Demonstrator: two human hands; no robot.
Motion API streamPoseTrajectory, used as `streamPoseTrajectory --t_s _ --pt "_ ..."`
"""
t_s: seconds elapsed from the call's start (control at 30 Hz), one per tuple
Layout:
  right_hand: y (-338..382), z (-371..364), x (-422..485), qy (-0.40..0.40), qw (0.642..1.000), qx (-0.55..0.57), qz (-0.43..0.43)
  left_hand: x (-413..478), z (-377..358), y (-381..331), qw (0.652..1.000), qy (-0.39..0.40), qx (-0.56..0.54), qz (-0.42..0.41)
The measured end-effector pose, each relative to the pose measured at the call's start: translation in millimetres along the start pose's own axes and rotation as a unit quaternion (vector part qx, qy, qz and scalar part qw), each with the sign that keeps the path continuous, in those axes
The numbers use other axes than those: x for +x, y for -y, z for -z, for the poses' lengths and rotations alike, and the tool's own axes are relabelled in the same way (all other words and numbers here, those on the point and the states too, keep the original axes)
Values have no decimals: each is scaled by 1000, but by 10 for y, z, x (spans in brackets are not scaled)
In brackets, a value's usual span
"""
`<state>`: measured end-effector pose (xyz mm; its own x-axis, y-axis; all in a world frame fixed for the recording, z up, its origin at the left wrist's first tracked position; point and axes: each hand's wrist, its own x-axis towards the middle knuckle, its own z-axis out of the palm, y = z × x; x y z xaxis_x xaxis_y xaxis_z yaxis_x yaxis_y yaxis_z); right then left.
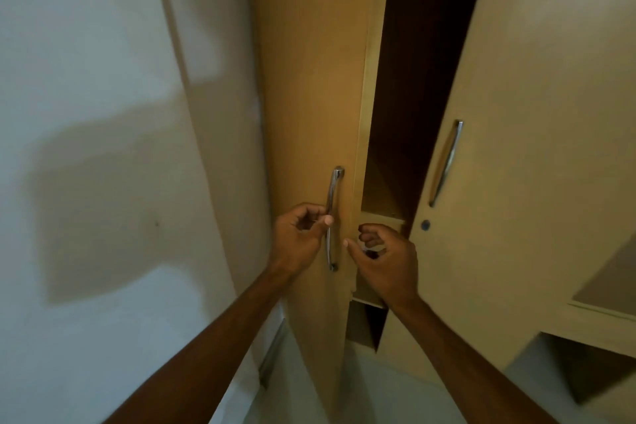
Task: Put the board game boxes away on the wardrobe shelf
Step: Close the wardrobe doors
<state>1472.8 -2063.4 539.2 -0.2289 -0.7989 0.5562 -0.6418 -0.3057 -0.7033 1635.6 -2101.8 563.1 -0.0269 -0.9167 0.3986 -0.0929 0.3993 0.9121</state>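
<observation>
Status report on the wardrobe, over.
Left hand at left door handle, right hand empty at door edge. Wardrobe part open. No game boxes in view.

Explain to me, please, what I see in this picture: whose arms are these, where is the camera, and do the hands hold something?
There is no machine here. A person wears one camera on the head, looking forward and down, so both arms enter from below. The left hand curls at the metal handle of the left wardrobe door, which stands partly open. The right hand is beside that door's edge, fingers curled, holding nothing. Between the doors you see a dark interior with a shelf. The right door has its own handle. No board game boxes are visible.
</observation>
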Motion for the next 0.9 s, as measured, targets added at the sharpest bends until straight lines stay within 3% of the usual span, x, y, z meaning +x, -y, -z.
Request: streamPoseTrajectory --t_s 0.1,0.67,0.9 --pt "-218 183 155 -41 996 -66 -34 161 -324 12 1000 27 3 -6" --pt "-1228 632 1460 -149 933 -329 -12 1260 -1808 348 999 45 5 5" --pt "-1480 628 1932 -135 915 -379 10 1644 -2138 512 999 22 37 -3"
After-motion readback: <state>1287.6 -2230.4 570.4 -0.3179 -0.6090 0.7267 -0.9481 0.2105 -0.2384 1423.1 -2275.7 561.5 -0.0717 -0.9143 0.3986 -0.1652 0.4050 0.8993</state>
